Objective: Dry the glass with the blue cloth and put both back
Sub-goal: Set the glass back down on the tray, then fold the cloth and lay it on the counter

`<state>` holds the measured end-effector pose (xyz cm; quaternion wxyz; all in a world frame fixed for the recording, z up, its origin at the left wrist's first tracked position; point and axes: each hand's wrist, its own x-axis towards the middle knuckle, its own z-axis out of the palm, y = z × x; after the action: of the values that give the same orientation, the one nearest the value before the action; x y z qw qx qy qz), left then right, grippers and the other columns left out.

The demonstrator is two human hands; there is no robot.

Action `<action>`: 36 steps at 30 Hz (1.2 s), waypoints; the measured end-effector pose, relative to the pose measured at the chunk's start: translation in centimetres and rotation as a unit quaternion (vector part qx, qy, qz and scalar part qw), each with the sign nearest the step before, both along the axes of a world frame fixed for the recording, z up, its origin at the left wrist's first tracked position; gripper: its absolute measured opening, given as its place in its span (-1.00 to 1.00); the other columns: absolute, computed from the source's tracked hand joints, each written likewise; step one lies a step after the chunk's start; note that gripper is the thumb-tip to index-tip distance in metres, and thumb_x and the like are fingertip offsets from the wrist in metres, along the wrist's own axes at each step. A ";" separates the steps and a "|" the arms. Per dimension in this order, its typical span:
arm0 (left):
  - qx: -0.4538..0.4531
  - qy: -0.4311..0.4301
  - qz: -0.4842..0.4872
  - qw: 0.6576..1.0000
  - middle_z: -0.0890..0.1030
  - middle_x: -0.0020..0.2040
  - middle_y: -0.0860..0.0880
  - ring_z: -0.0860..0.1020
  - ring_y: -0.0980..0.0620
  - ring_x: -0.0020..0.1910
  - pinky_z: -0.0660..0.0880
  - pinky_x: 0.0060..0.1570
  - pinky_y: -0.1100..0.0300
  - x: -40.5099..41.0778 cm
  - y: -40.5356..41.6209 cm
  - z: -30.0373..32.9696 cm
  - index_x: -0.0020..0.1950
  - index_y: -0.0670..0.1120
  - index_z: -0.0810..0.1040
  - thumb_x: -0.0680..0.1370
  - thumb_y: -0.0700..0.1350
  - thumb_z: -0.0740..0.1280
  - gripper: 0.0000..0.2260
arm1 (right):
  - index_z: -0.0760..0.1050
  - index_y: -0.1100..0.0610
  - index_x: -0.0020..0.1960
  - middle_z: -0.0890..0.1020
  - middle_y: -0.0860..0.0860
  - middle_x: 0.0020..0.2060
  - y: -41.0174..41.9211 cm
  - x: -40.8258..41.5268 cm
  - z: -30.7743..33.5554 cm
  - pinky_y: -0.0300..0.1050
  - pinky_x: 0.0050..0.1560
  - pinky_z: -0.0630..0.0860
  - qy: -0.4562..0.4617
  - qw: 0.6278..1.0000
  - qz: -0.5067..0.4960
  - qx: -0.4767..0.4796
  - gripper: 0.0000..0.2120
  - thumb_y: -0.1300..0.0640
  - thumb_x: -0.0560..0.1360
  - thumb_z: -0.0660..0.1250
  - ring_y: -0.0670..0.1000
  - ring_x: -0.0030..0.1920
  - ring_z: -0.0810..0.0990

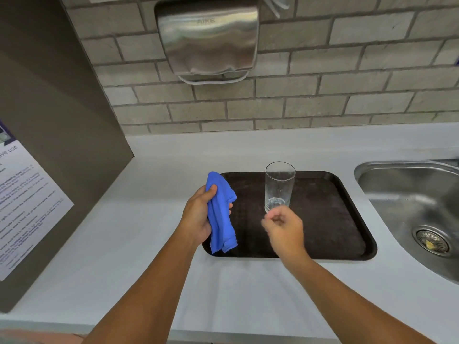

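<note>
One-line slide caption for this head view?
Left hand grips crumpled blue cloth as right hand nears upright clear drinking glass on dark brown tray.

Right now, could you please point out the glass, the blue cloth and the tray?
glass (278, 187): head view, middle of its clear wall.
blue cloth (219, 214): head view, central fold.
tray (330, 214): head view, bare floor at right.
</note>
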<state>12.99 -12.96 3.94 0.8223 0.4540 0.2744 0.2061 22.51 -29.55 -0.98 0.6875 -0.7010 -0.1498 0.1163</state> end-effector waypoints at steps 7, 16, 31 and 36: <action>0.088 0.006 -0.113 0.990 0.64 0.16 -0.22 0.62 -0.18 0.09 0.57 0.04 -0.02 -0.9 0.9 1.7 0.25 -0.15 0.58 0.51 -0.15 0.40 -0.69 | 0.53 0.11 0.30 0.69 0.00 0.04 5.0 0.3 5.7 -0.02 0.08 0.58 0.220 0.927 0.298 0.062 -0.59 0.05 0.47 0.42 0.01 0.01 0.66; 0.197 0.042 -0.137 0.970 0.68 0.04 -0.14 0.65 -0.11 0.00 0.58 -0.04 0.10 -4.6 4.1 3.5 0.08 -0.12 0.65 0.36 -0.12 0.53 -0.69 | 0.56 0.20 0.15 0.67 0.10 0.03 8.0 0.5 6.6 0.06 0.20 0.58 0.191 0.903 0.383 0.037 -0.70 0.36 0.44 0.43 0.12 0.10 0.66; 0.258 0.207 -0.169 0.929 0.68 -0.03 -0.17 0.66 -0.12 -0.06 0.59 -0.08 0.07 -14.2 11.7 2.9 0.01 -0.19 0.63 0.25 -0.26 0.54 -0.65 | 0.55 0.17 -0.26 0.61 0.14 -0.25 11.5 -4.3 6.1 -0.08 -0.13 0.54 0.001 0.916 0.380 -0.131 -0.76 0.26 0.28 0.62 0.05 -0.20 0.59; 0.224 0.199 -0.288 0.910 0.65 -0.15 -0.13 0.63 -0.07 -0.17 0.56 -0.23 0.17 -17.0 13.1 3.5 -0.14 -0.13 0.60 0.28 -0.33 0.51 -0.77 | 0.59 0.19 -0.18 0.63 0.13 -0.24 10.8 -5.3 7.3 -0.05 -0.05 0.52 -0.050 0.837 0.506 -0.200 -0.83 0.23 0.36 0.58 0.04 -0.18 0.59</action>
<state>-4.04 0.19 7.43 0.6512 0.7168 0.2365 -0.0781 17.17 -18.75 6.27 0.3692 -0.6544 -0.4916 0.4401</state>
